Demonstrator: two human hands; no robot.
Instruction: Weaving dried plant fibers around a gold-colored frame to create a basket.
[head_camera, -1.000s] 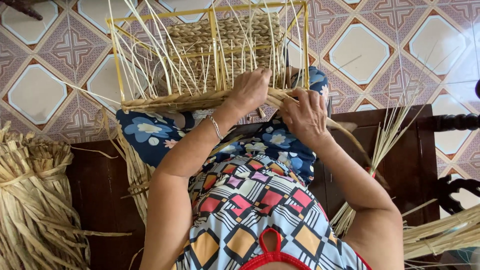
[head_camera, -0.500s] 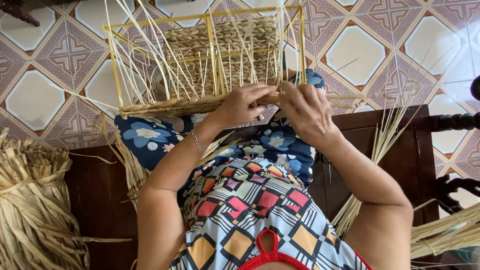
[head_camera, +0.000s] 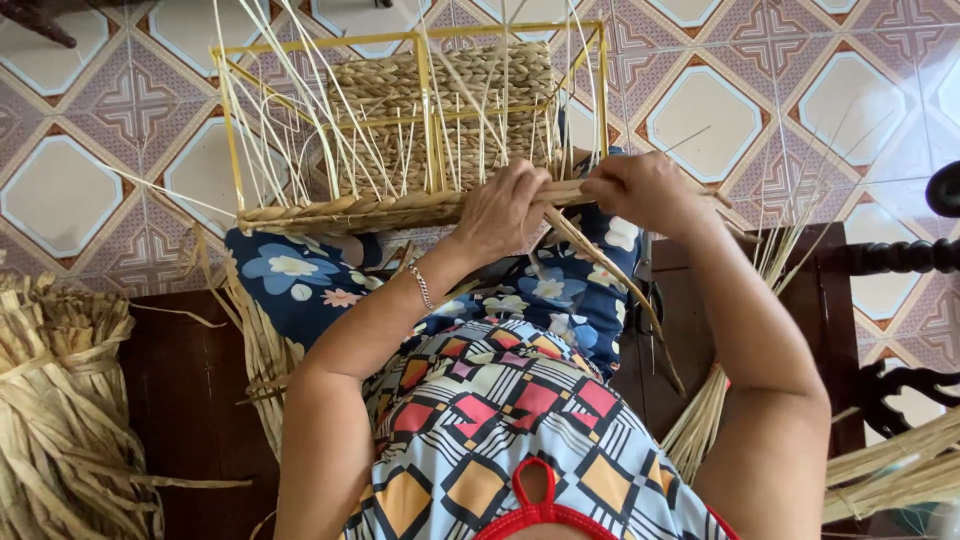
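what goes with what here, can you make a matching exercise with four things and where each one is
1. yellow wire basket frame
2. big bundle of dried straw
3. thin silver bracelet
4. dark carved wooden chair

a. left wrist
b. far right
c. on the lap, over the tiled floor
d. lower left

Pairs: 1-c, 2-d, 3-a, 4-b

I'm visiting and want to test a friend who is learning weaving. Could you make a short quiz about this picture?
1. True or false: both hands work at the near rim of the basket.
2. What lies bundled at the person's left? A) dried straw B) cloth
3. What colour is the basket's frame?

Key
1. True: left hand and right hand pinch a fibre strand at the basket rim.
2. A, the straw bundle.
3. Yellow frame.
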